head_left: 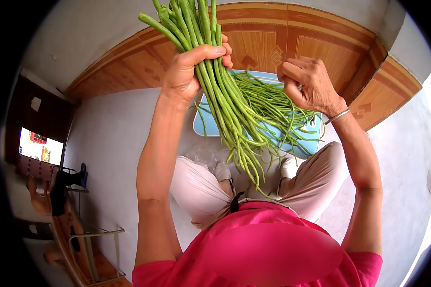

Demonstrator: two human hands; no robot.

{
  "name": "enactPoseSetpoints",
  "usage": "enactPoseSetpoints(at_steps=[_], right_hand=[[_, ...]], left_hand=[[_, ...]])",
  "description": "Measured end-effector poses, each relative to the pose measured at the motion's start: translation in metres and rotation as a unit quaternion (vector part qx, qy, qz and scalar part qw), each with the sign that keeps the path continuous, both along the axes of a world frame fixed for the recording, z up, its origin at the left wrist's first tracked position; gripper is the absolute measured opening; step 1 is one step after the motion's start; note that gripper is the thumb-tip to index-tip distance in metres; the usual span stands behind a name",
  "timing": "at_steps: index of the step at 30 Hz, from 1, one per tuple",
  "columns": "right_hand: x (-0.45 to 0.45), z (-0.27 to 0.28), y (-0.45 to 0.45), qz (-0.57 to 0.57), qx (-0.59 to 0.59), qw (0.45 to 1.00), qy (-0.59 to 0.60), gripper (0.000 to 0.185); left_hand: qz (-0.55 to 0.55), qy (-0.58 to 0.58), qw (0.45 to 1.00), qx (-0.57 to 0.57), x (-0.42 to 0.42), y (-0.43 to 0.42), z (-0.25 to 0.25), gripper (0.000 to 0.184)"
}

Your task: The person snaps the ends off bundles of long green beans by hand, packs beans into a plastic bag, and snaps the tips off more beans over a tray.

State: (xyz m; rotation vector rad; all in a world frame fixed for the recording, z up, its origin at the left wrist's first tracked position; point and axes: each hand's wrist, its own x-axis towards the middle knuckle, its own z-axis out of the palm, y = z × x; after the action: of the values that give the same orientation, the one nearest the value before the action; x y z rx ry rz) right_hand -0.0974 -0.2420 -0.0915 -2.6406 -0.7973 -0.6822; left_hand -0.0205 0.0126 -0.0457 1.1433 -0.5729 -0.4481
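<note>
A thick bunch of long green beans (pixel 218 88) is gripped by my left hand (pixel 187 69), fingers wrapped round it near its upper end. The long tails hang loosely down over my lap. My right hand (pixel 311 83) is raised to the right of the bunch, apart from it, with its fingers curled in. No bean sticks out of that hand, and its fingertips are partly hidden. Below and between my hands, a heap of loose long beans (pixel 277 98) lies on a light-blue tabletop (pixel 203 126). Some bean ends dangle past its edge.
A tiled wall panel (pixel 258 45) stands behind the blue top. By my feet, clear plastic wrap (pixel 203 155) lies on the grey floor (pixel 115 129). Another person (pixel 57 191) is at the far left, near a metal-framed piece of furniture (pixel 96 234).
</note>
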Motion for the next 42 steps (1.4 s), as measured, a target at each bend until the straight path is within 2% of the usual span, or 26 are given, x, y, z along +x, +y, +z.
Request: enactPoseSetpoints(at_steps=[1, 2, 5, 6, 9, 10, 11, 13, 16, 19, 20, 24, 27, 31, 32, 34, 35, 37, 39, 40, 42], right_hand=[[-0.004, -0.004, 0.006, -0.026, 0.039, 0.993, 0.105, 0.035], [-0.007, -0.009, 0.008, -0.009, 0.046, 0.99, 0.13, 0.055], [-0.005, -0.026, 0.014, 0.064, 0.171, 0.983, 0.021, 0.073], [-0.009, -0.016, 0.02, 0.083, 0.245, 0.953, 0.156, 0.092], [-0.01, -0.011, 0.055, 0.147, 0.362, 0.913, 0.117, 0.098], [-0.005, -0.012, 0.066, 0.153, 0.447, 0.87, 0.137, 0.09], [-0.005, -0.012, 0.07, 0.128, 0.456, 0.869, 0.143, 0.078], [-0.004, -0.019, 0.081, 0.137, 0.518, 0.834, 0.132, 0.063], [-0.004, -0.019, 0.094, 0.103, 0.53, 0.831, 0.135, 0.066], [0.003, -0.027, 0.104, 0.064, 0.532, 0.833, 0.138, 0.052], [0.007, -0.033, 0.108, 0.024, 0.514, 0.853, 0.089, 0.04], [0.012, -0.029, 0.122, 0.023, 0.527, 0.844, 0.102, 0.03], [0.011, -0.019, 0.125, 0.008, 0.508, 0.844, 0.172, 0.027], [0.019, -0.022, 0.134, 0.041, 0.535, 0.832, 0.143, 0.024], [0.022, -0.022, 0.136, 0.041, 0.539, 0.836, 0.096, 0.024], [0.027, -0.024, 0.144, 0.045, 0.543, 0.838, 0.006, 0.025], [0.027, -0.024, 0.146, 0.025, 0.539, 0.842, 0.005, 0.029], [0.028, -0.023, 0.147, -0.009, 0.529, 0.848, 0.015, 0.037], [0.04, -0.023, 0.137, -0.036, 0.505, 0.862, 0.028, 0.035], [0.044, -0.026, 0.14, -0.009, 0.548, 0.836, 0.023, 0.032], [0.052, -0.027, 0.136, -0.014, 0.536, 0.843, 0.042, 0.028]], left_hand=[[-0.002, -0.007, 1.0, 0.008, 0.0, -0.001, -0.001, 0.029], [0.001, -0.004, 1.0, 0.014, -0.003, -0.003, -0.001, 0.031], [0.013, -0.015, 0.999, 0.048, -0.014, -0.016, -0.002, 0.033], [0.014, -0.033, 0.998, 0.057, -0.014, -0.021, -0.005, 0.034], [0.046, -0.049, 0.996, 0.056, -0.027, -0.045, -0.016, 0.029], [0.057, -0.089, 0.994, 0.042, -0.034, -0.052, -0.017, 0.026], [0.073, -0.12, 0.985, 0.101, -0.04, -0.053, -0.012, 0.026], [0.077, -0.156, 0.981, 0.088, -0.038, -0.055, -0.014, 0.026], [0.096, -0.178, 0.973, 0.11, -0.034, -0.05, -0.013, 0.026], [0.084, -0.202, 0.969, 0.112, -0.027, -0.049, -0.019, 0.025], [0.07, -0.19, 0.969, 0.144, -0.023, -0.045, -0.021, 0.029], [0.103, -0.215, 0.965, 0.107, -0.028, -0.036, -0.012, 0.021], [0.096, -0.223, 0.969, 0.053, -0.025, -0.025, -0.012, 0.021], [0.072, -0.253, 0.962, 0.078, -0.011, -0.016, -0.014, 0.02], [0.075, -0.216, 0.971, 0.065, -0.012, -0.018, -0.017, 0.022], [0.074, -0.221, 0.971, 0.054, -0.011, -0.018, -0.012, 0.023], [0.076, -0.222, 0.971, 0.049, -0.011, -0.017, -0.012, 0.023], [0.041, -0.286, 0.957, 0.016, -0.002, -0.011, -0.008, 0.03], [0.028, -0.304, 0.952, -0.033, 0.011, -0.012, -0.018, 0.033], [0.022, -0.334, 0.942, -0.015, 0.014, -0.007, -0.017, 0.035], [0.02, -0.376, 0.926, 0.015, 0.007, 0.015, -0.014, 0.044]])
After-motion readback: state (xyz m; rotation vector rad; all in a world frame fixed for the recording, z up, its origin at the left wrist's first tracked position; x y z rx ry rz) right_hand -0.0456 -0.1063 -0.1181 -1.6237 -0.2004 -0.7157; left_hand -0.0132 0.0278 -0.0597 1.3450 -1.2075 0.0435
